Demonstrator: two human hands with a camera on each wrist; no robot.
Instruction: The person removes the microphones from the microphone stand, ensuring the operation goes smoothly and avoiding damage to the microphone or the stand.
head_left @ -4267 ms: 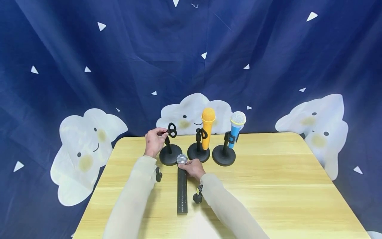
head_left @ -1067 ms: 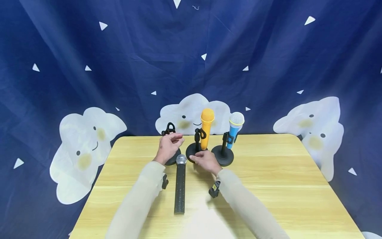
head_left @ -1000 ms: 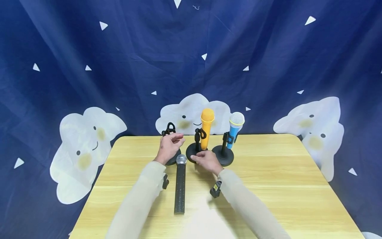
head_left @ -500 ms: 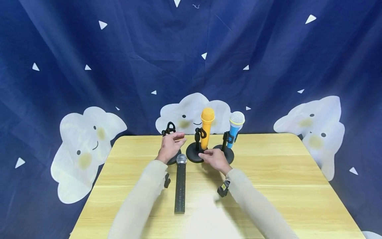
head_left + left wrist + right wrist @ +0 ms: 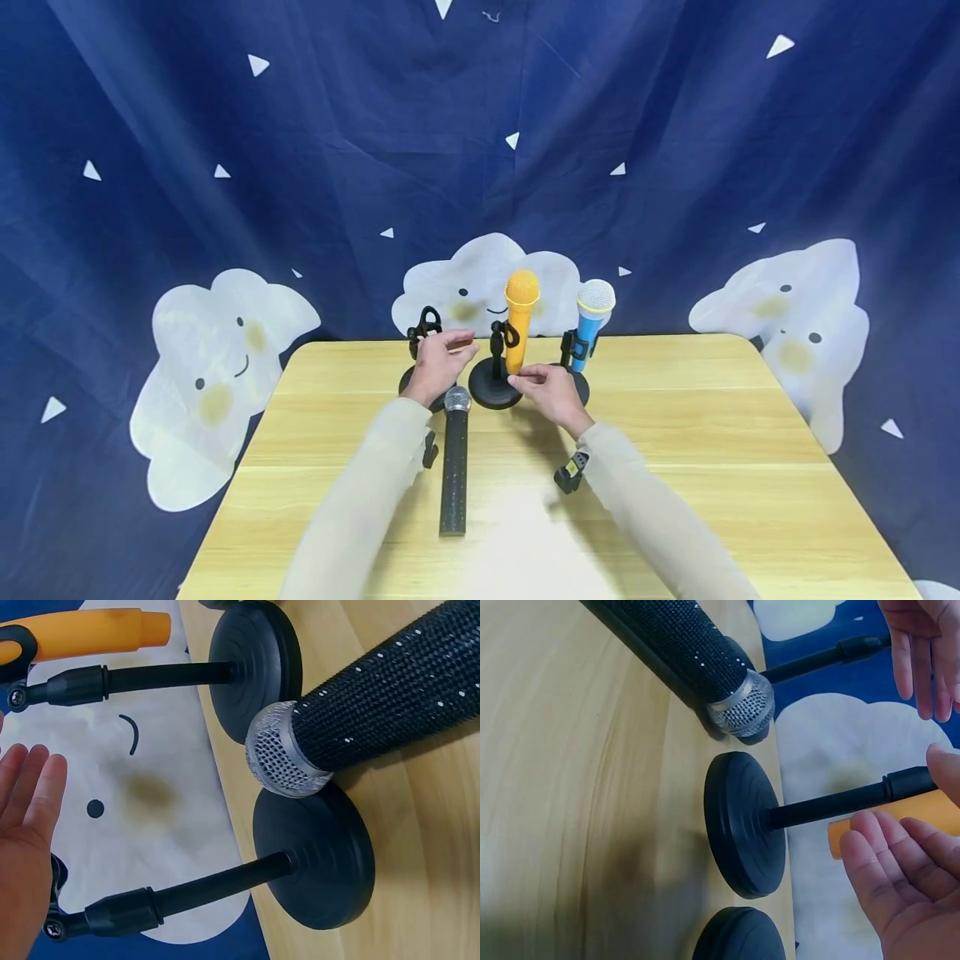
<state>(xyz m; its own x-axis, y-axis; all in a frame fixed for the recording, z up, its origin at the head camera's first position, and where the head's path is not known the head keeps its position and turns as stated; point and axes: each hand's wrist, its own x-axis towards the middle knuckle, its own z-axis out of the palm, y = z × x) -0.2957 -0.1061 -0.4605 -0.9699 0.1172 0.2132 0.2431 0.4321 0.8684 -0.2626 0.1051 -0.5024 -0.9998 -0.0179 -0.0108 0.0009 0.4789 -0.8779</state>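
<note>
The left hand (image 5: 442, 365), left of centre in the frame, is released, its fingers straight and pointing right. It is beside the left stand (image 5: 319, 862), whose looped clip rises just above the hand. The right hand (image 5: 553, 393), right of centre, has its thumb and bent fingers apart, grasping nothing; the fingertips are at the lower end of the orange mic (image 5: 517, 333), though I cannot tell whether they touch it. A gap separates the hands, and in it rises the middle stand (image 5: 491, 390), its clip around the orange mic.

Below that gap, the black mic (image 5: 453, 475) lies on the surface (image 5: 712, 467), its silver head toward the upper part of the frame and its tail toward the bottom. The head is close against the left stand's base; contact is unclear. Its shaft lies between the two sleeved forearms, with room on either side.

The right stand (image 5: 567, 346), partly behind the right hand, bears the blue mic (image 5: 590, 327), tilted, white head up. The three stands form a row near the far edge. The widest stretch of wood runs from the right forearm to the slanting right edge; a narrower one lies left of the left forearm. Past the far edge hangs a blue curtain (image 5: 480, 108) with white clouds and triangles.
</note>
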